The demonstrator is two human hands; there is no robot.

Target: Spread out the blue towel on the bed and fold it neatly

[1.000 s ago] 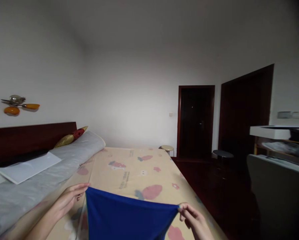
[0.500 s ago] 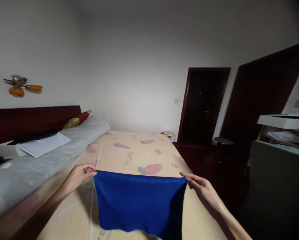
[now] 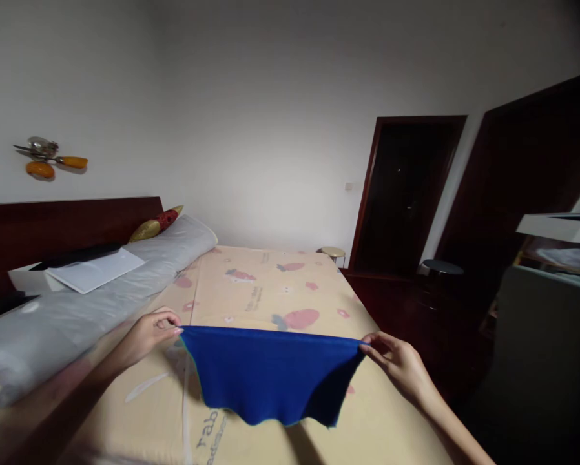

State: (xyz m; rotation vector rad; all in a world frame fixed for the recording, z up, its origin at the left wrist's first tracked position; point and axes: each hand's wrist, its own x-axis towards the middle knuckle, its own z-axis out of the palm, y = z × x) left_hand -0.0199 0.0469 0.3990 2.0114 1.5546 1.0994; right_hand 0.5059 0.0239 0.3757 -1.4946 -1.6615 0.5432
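Blue cloth (image 3: 270, 371) stretched between left hand (image 3: 149, 332) and right hand (image 3: 399, 365).

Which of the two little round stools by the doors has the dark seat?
The stool on the right, before the wider doorway; the other stool, at the bed's far corner, has a pale seat.

Both your arms reach forward from the bottom corners of the view, bare to the wrist and spread well apart. Your left hand (image 3: 149, 332) is curled with knuckles up, thumb and forefinger pinched together on one top corner of the blue cloth (image 3: 270, 374). Your right hand (image 3: 399, 365) sits a little lower, palm turned inward, its fingertips (image 3: 367, 343) closed on the opposite corner so the edge runs taut between them
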